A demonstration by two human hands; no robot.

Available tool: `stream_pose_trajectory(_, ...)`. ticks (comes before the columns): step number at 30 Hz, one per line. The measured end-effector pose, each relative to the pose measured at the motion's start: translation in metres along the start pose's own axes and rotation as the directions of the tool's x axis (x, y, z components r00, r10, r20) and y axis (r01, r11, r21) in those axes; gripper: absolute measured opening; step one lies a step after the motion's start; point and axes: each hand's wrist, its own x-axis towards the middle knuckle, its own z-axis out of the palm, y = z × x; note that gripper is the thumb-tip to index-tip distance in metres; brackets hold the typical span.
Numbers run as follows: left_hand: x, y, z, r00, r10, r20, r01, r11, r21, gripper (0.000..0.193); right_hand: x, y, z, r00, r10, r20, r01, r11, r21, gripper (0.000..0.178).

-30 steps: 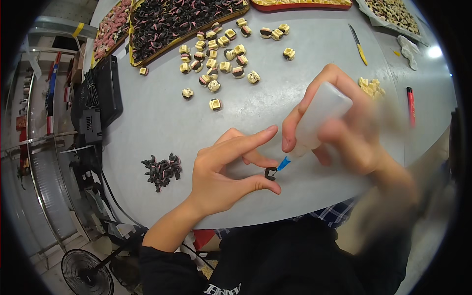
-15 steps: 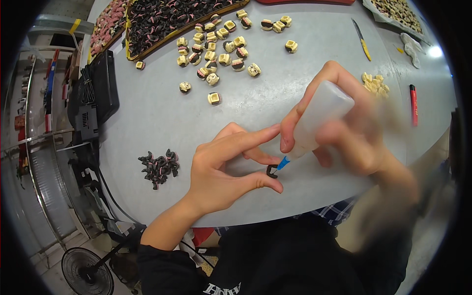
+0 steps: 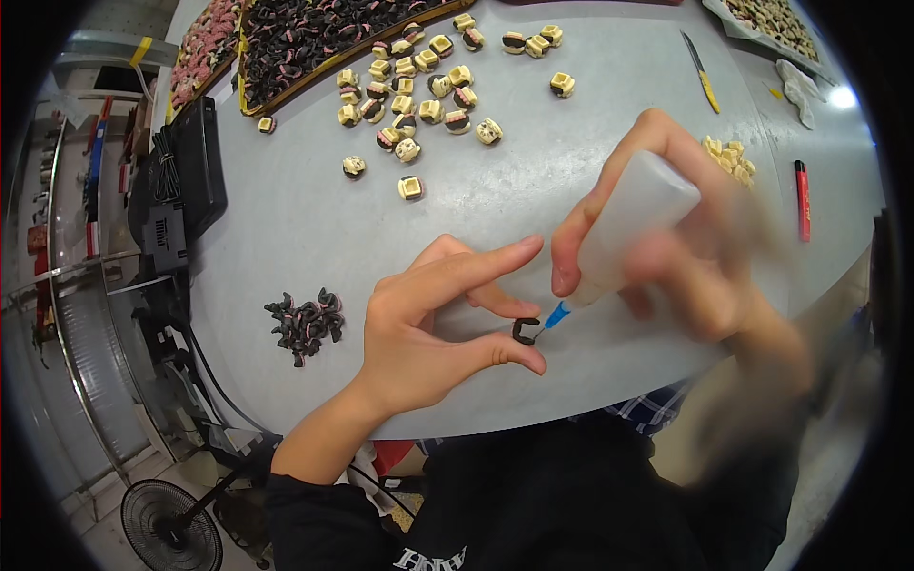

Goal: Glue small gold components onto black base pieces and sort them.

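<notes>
Between thumb and a fingertip, my left hand [image 3: 419,324] pinches a small black C-shaped piece [image 3: 524,331]; its index finger stretches out above. My right hand [image 3: 700,257] grips a translucent white squeeze bottle [image 3: 640,214], tilted so its blue needle tip [image 3: 557,313] points down at the piece. The thin needle meets or nearly meets the piece's right side. A heap of similar black pieces with pink parts [image 3: 305,324] lies left of my left hand. Farther off stand several small cream, black and pink assembled pieces [image 3: 431,110].
At the far left is a tray of black pieces [image 3: 286,48], beside a tray of pink ones [image 3: 205,48]. A yellow-handled knife [image 3: 703,74], cream pieces [image 3: 729,160], a red marker [image 3: 803,200] and a white cloth [image 3: 796,92] lie on the right. A fan [image 3: 171,525] stands lower left.
The bottle and its needle have drawn back slightly to the right from the black piece, so more of the needle shows. My left hand keeps its pinch, nearly still.
</notes>
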Motion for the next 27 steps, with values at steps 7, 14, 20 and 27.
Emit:
stream_pose_trajectory(7, 0.0, -0.002, 0.001, 1.0, 0.008, -0.002, -0.008, 1.0, -0.007, 0.071, 0.0, 0.001, 0.0, 0.995, -0.092, -0.024, 0.091, 0.994, -0.067, 0.034)
stream_pose_trajectory(14, 0.001, -0.001, 0.001, 1.0, 0.002, 0.003, -0.002, 1.0, -0.001, 0.071, 0.0, 0.002, 0.0, 0.991, -0.131, -0.008, 0.129, 0.986, -0.102, 0.031)
stream_pose_trajectory(20, 0.001, 0.003, 0.0, 0.999, -0.04, 0.009, 0.04, 0.999, -0.003, 0.073, 0.0, 0.002, -0.012, 0.994, -0.1, -0.031, 0.098, 0.993, -0.073, 0.037)
stream_pose_trajectory(27, 0.0, 0.003, -0.005, 0.999, -0.049, -0.007, 0.049, 0.998, -0.032, 0.073, 0.012, -0.016, -0.036, 0.913, -0.281, -0.296, 0.277, 0.959, -0.056, 0.033)
